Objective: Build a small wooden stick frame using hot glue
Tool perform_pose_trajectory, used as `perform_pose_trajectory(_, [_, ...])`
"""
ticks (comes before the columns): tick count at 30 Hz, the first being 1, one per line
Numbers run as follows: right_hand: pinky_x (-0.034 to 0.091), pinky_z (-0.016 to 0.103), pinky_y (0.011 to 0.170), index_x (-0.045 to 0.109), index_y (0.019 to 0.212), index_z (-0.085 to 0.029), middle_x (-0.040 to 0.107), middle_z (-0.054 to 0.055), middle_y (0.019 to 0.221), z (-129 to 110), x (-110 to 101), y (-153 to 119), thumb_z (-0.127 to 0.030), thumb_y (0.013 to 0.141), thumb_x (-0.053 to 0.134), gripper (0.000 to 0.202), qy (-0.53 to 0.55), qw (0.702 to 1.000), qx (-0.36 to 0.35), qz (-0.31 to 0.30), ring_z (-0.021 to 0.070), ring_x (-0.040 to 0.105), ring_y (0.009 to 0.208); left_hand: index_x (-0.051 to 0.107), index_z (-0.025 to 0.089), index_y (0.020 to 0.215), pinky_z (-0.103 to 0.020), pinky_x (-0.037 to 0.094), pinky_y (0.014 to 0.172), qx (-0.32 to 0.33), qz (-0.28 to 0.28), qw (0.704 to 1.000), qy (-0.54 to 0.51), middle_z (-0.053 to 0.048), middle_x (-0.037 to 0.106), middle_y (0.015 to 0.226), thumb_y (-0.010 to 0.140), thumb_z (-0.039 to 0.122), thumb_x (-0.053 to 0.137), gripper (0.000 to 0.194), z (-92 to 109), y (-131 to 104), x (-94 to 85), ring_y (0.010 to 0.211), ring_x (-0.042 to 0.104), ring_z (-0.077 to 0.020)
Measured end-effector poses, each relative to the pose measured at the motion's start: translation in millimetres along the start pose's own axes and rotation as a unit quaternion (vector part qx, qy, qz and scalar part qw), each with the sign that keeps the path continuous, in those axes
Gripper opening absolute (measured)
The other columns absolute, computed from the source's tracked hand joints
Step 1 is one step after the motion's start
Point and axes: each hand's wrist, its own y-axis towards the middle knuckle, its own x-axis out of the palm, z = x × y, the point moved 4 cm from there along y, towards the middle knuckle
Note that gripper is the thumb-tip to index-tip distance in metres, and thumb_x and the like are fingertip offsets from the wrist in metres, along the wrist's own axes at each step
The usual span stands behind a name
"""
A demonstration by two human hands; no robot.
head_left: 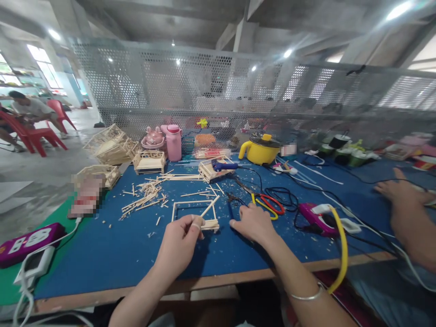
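Observation:
My left hand (182, 238) pinches a thin wooden stick (211, 205), which slants up to the right. Just beyond those fingers lies a rectangular frame (173, 211) made of thin sticks, with a small bundle of sticks (211, 224) at its near right corner. My right hand (255, 222) is closed around a pair of pliers (230, 211) with dark blue handles, jaws pointing away from me. Part of the handles is hidden under the fingers. Right beside that hand, scissors (277, 204) with red and yellow handles rest on the blue table.
A blue glue gun (225, 166) lies on a small wooden model. Loose sticks (146, 195) and scraps are scattered to the left. A yellow pot (262, 149), pink jug (173, 143) and purple power strip (316, 218) with cables stand around. Another person's hand (402, 190) is at right.

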Motion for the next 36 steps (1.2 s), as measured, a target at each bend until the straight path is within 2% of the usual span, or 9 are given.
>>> perform_pose_trajectory(5, [0.039, 0.031, 0.066, 0.061, 0.062, -0.019, 0.058, 0.007, 0.083, 10.3, -8.6, 5.8, -0.034, 0.067, 0.06, 0.016, 0.021, 0.998, -0.044, -0.025, 0.0213, 0.057, 0.075, 0.058, 0.017, 0.064, -0.023, 0.036, 0.057, -0.006, -0.009, 0.999, -0.035, -0.001, 0.059, 0.061, 0.087, 0.044, 0.04, 0.04, -3.8, -0.1, -2.9, 0.062, 0.051, -0.0147])
perform_pose_trajectory(10, [0.036, 0.025, 0.063, 0.054, 0.066, -0.018, 0.056, 0.005, 0.083, 8.4, -7.2, -2.1, -0.019, 0.065, 0.056, 0.002, 0.032, 0.998, -0.053, -0.025, 0.0167, 0.055, 0.075, 0.059, 0.016, 0.063, -0.023, 0.037, 0.061, -0.019, -0.009, 0.996, -0.087, -0.001, 0.058, 0.061, 0.086, 0.043, 0.043, 0.039, -4.2, -1.5, 1.0, 0.06, 0.048, -0.013])
perform_pose_trajectory(17, [0.033, 0.028, 0.056, 0.048, 0.091, -0.021, 0.059, 0.006, 0.089, 22.7, -3.2, -4.3, -0.035, 0.068, 0.059, 0.03, 0.049, 0.997, 0.041, -0.032, 0.0225, 0.06, 0.073, 0.062, 0.015, 0.07, -0.022, 0.03, 0.052, -0.039, -0.024, 0.99, -0.131, 0.0, 0.057, 0.062, 0.087, 0.044, 0.045, 0.037, -6.2, 1.7, 6.1, 0.054, 0.043, -0.0105])
perform_pose_trajectory(21, [0.038, 0.031, 0.062, 0.043, 0.102, -0.022, 0.058, 0.005, 0.088, 49.0, 2.7, -6.9, -0.048, 0.061, 0.066, 0.053, 0.182, 0.977, 0.114, -0.004, 0.025, 0.06, 0.076, 0.063, 0.015, 0.076, -0.022, 0.027, 0.049, -0.048, -0.024, 0.987, -0.15, 0.0, 0.057, 0.061, 0.087, 0.044, 0.046, 0.035, -5.4, 5.3, 8.7, 0.052, 0.041, -0.0098])
perform_pose_trajectory(24, [0.039, 0.029, 0.059, 0.038, 0.116, -0.026, 0.053, 0.001, 0.084, 58.2, -1.0, -16.3, -0.037, 0.061, 0.063, 0.062, 0.435, 0.892, 0.108, 0.057, 0.0185, 0.053, 0.068, 0.063, 0.015, 0.072, -0.022, 0.026, 0.049, -0.045, -0.028, 0.987, -0.149, 0.0, 0.058, 0.062, 0.088, 0.044, 0.046, 0.037, -3.4, 6.9, 13.6, 0.052, 0.041, -0.0092])
perform_pose_trajectory(28, [0.038, 0.03, 0.053, 0.046, 0.118, -0.025, 0.043, 0.001, 0.079, 35.7, -14.1, -34.2, -0.05, 0.068, 0.045, 0.056, 0.773, 0.634, 0.006, -0.024, 0.0157, 0.042, 0.059, 0.062, 0.016, 0.069, -0.022, 0.03, 0.051, -0.039, -0.041, 0.987, -0.15, 0.0, 0.057, 0.061, 0.089, 0.042, 0.045, 0.037, 3.7, 9.7, 21.9, 0.053, 0.041, -0.009])
perform_pose_trajectory(30, [0.042, 0.033, 0.058, 0.05, 0.116, -0.025, 0.042, 0.002, 0.079, 17.4, -19.9, -43.4, -0.057, 0.068, 0.041, 0.058, 0.834, 0.544, -0.031, -0.091, 0.0164, 0.042, 0.062, 0.06, 0.016, 0.067, -0.022, 0.033, 0.055, -0.03, -0.041, 0.987, -0.149, 0.001, 0.057, 0.06, 0.089, 0.042, 0.045, 0.037, 9.4, 11.9, 23.1, 0.055, 0.044, -0.0095])
perform_pose_trajectory(32, [0.043, 0.032, 0.06, 0.051, 0.115, -0.026, 0.042, 0.001, 0.08, 1.9, -21.9, -51.3, -0.056, 0.067, 0.048, 0.057, 0.85, 0.508, -0.045, -0.133, 0.0152, 0.041, 0.063, 0.059, 0.016, 0.065, -0.022, 0.036, 0.06, -0.016, -0.034, 0.989, -0.145, 0.001, 0.057, 0.061, 0.088, 0.041, 0.045, 0.037, 15.0, 13.8, 21.5, 0.058, 0.047, -0.0103])
perform_pose_trajectory(36, [0.044, 0.03, 0.064, 0.056, 0.114, -0.026, 0.047, 0.001, 0.085, -19.0, -20.8, -61.3, -0.029, 0.059, 0.066, 0.055, 0.85, 0.498, -0.042, -0.168, 0.0135, 0.043, 0.067, 0.058, 0.016, 0.065, -0.022, 0.038, 0.062, -0.01, -0.016, 0.99, -0.137, 0.001, 0.057, 0.06, 0.087, 0.041, 0.047, 0.035, 19.6, 13.8, 17.8, 0.059, 0.049, -0.0108])
